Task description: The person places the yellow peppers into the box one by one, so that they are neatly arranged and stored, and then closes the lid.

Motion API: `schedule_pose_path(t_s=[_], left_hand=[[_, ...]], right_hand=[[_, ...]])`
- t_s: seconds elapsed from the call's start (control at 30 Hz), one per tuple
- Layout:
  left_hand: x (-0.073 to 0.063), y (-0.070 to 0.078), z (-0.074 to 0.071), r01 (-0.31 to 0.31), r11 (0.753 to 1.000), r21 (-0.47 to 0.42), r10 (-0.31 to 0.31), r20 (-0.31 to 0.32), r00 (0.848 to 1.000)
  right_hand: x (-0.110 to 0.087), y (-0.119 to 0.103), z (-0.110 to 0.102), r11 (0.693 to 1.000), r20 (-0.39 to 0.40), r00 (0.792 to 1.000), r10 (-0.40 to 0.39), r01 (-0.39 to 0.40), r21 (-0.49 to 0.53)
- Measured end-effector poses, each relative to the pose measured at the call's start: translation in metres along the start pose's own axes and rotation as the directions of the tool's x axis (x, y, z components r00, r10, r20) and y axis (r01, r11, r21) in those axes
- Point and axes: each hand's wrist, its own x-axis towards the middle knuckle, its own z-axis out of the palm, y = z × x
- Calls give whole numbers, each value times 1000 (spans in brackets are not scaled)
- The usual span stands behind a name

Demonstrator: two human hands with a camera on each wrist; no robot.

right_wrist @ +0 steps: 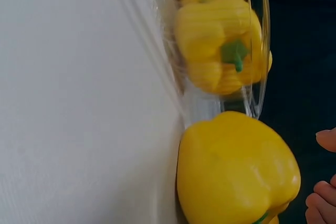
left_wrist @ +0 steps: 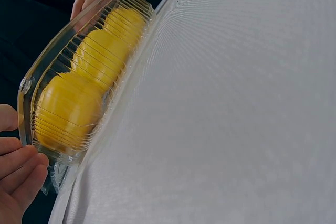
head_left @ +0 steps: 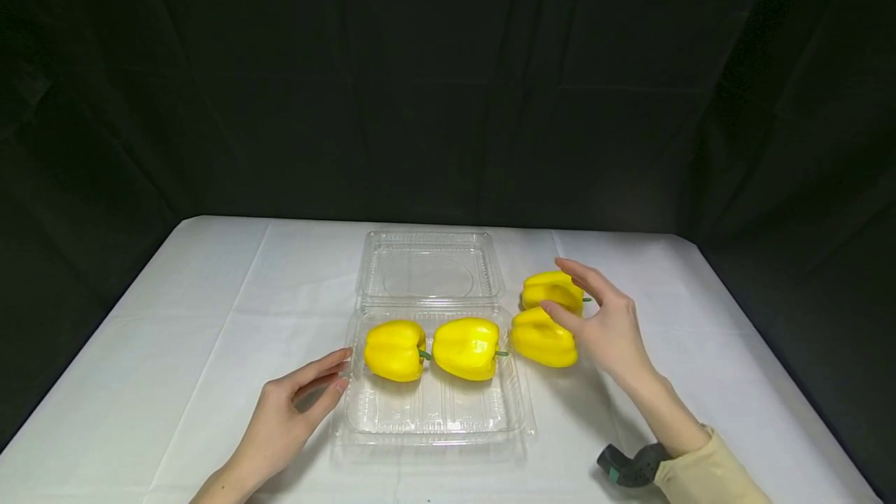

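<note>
A clear plastic clamshell box (head_left: 434,414) lies with its lid folded back on the far side. Two yellow bell peppers sit side by side in its base: a left one (head_left: 393,351) and a right one (head_left: 465,350), green stems toward the right. My left hand (head_left: 283,414) rests its fingertips against the box's left edge, thumb and fingers apart. Just right of the box lie a nearer yellow pepper (head_left: 542,339) and a farther one (head_left: 542,288). Over these two hovers my right hand (head_left: 609,325), thumb and fingers spread, holding nothing; it partly hides them. In the right wrist view, a gap separates it from the large pepper (right_wrist: 236,169).
The lid (head_left: 430,271) lies flat behind the base. A white cloth (head_left: 196,379) covers the table, with dark curtains (head_left: 434,84) behind and at the sides. A black curved device (head_left: 633,465) is at my right wrist, by the beige sleeve (head_left: 710,473).
</note>
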Motion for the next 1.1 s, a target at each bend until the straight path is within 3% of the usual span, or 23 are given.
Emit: schedule_pose_path(t_s=[1.1], left_hand=[[0,0,0,4,1000,13,-4,-4,1000]], right_hand=[[12,35,-2,985,40,986,164,-162,-51]])
